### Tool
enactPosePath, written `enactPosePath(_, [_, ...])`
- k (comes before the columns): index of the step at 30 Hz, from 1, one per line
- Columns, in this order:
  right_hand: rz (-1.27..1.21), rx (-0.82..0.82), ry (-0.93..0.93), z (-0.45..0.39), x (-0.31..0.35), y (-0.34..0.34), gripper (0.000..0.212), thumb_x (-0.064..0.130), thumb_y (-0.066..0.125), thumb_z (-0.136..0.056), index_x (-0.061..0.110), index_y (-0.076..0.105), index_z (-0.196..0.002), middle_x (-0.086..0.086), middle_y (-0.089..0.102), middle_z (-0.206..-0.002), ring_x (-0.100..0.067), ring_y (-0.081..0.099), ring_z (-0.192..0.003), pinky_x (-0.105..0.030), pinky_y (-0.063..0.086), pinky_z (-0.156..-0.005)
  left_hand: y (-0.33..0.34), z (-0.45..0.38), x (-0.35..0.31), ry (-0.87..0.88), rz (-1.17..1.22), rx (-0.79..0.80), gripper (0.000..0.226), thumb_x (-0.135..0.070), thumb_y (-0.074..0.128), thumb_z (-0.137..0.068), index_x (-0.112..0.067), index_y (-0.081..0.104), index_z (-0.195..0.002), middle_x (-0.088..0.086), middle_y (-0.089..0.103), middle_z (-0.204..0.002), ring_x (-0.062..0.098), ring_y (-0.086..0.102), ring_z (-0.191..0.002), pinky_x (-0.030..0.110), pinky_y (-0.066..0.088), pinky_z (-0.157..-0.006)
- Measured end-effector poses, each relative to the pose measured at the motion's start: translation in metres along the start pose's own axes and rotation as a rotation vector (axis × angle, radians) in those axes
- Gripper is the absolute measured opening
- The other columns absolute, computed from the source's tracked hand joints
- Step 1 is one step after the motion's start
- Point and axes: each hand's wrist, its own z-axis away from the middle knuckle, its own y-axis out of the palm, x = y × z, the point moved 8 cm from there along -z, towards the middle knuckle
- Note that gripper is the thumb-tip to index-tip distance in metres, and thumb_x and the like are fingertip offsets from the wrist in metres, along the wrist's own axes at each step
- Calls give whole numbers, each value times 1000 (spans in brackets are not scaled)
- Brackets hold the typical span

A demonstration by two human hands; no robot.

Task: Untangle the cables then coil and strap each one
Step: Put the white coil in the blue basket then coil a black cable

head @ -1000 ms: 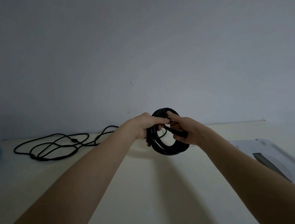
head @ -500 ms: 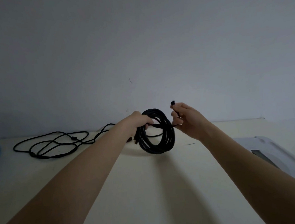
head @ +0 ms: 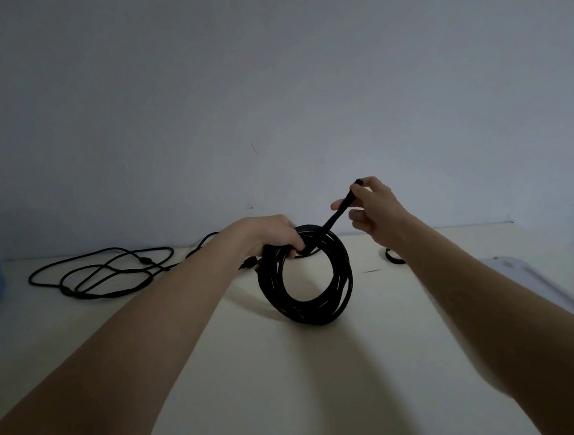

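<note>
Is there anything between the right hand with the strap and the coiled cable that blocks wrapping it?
Nothing visible does. The right hand pinches the strap, which runs straight down to the top of the coiled cable. The left hand grips that top just beside it, which may crowd the wrap.

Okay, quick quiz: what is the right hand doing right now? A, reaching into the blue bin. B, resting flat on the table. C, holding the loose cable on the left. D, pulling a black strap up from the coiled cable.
D: the right hand pinches the strap, drawn taut up from the coiled cable that the left hand grips.
</note>
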Motion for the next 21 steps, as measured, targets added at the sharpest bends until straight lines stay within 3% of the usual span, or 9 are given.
enactPosePath(3, [-95,15,64,3,-4,6,7,11,33,-102,7,37,-98,-20,63,-73,-13,51,-37,-19,45,-40,4,1,2,-10,24,30,9,0,51,-88,-6,55,-93,3,52,-59,14,46,-57,22,39,-50])
enactPosePath(7, [-320,164,48,6,1,21,10,3,45,-97,-2,49,-89,-20,68,-70,-23,71,-74,-22,58,-68,5,1,3,-6,123,31,12,1,48,-90,-6,54,-98,3,51,-62,6,50,-47,17,41,-43])
enactPosePath(9, [-253,258,0,8,3,27,11,-6,47,-92,-7,57,-89,-16,70,-84,-20,71,-89,-21,56,-80,4,3,2,-4,190,37,12,2,48,-90,-6,53,-97,3,50,-61,3,51,-41,15,41,-39])
enactPosePath(11, [-162,282,-31,9,1,28,12,-9,49,-90,-7,60,-95,-15,70,-93,-17,71,-85,-19,55,-78,4,3,0,-1,219,38,10,3,49,-89,-7,52,-92,0,49,-53,3,49,-38,14,39,-37])
enactPosePath(17, [100,124,-135,7,6,23,16,6,49,-96,-1,62,-103,-16,67,-80,-14,61,-48,-18,49,-49,2,4,2,-12,169,19,8,2,51,-88,-5,52,-91,-1,48,-46,4,45,-34,13,35,-35])
enactPosePath(21, [-71,144,14,6,-6,24,10,2,53,-93,-4,59,-89,-17,62,-78,-16,68,-58,-19,57,-62,4,4,2,-13,175,74,7,0,56,-87,-6,55,-92,-2,50,-53,2,48,-39,15,38,-37])
